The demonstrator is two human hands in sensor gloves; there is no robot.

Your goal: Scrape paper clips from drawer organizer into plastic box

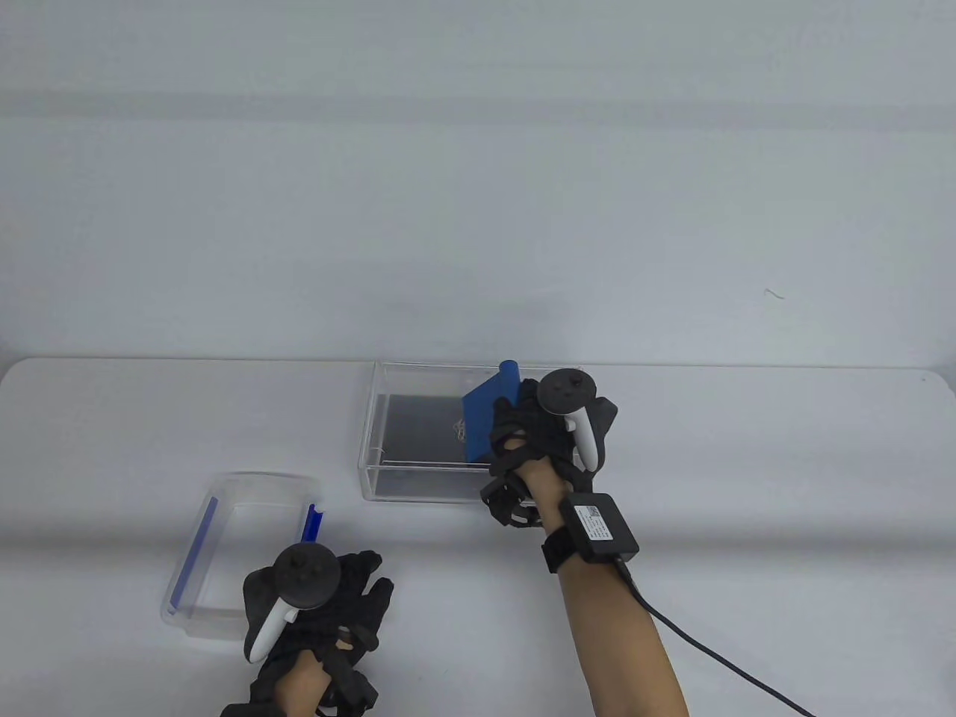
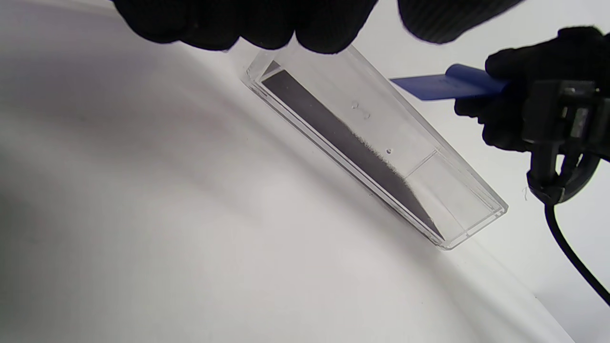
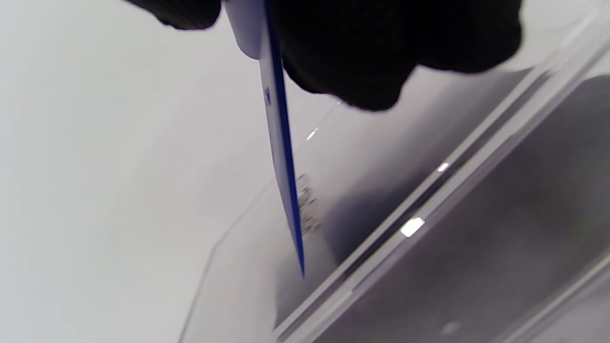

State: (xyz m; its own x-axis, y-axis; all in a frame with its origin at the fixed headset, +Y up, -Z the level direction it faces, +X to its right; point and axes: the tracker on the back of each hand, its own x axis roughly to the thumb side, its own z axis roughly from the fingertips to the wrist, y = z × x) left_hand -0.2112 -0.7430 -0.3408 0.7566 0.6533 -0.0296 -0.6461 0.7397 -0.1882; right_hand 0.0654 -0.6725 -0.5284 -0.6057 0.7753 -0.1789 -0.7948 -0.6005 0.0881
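**Scraper in organizer, clips just left of blade**

Right hand [image 1: 549, 441] grips a blue scraper [image 1: 485, 414] by its handle, fingers wrapped tight; blade angled down into the clear drawer organizer [image 1: 388, 418] at table centre, far side. Small cluster of paper clips [image 1: 458, 428] lies on the organizer's dark floor, immediately left of the blade edge. Right wrist view: clips [image 3: 307, 205] sit against the blade face [image 3: 281, 157], touching or nearly so; cannot tell which.

Organizer's long axis runs left–right. Plastic box [image 1: 239, 553], clear with blue latches, sits near-left of it, well apart from the clips. So the clips lie left of the right hand, and the box lies further left and nearer.

Left hand [image 1: 321, 605] rests on the table at the box's right near corner, fingers spread, holding nothing; contact with the box wall unclear.

Judgement: right hand is much the nearer to the clips. A leftward sweep along the long axis gathers them, but the organizer's wall stands between clips and box.
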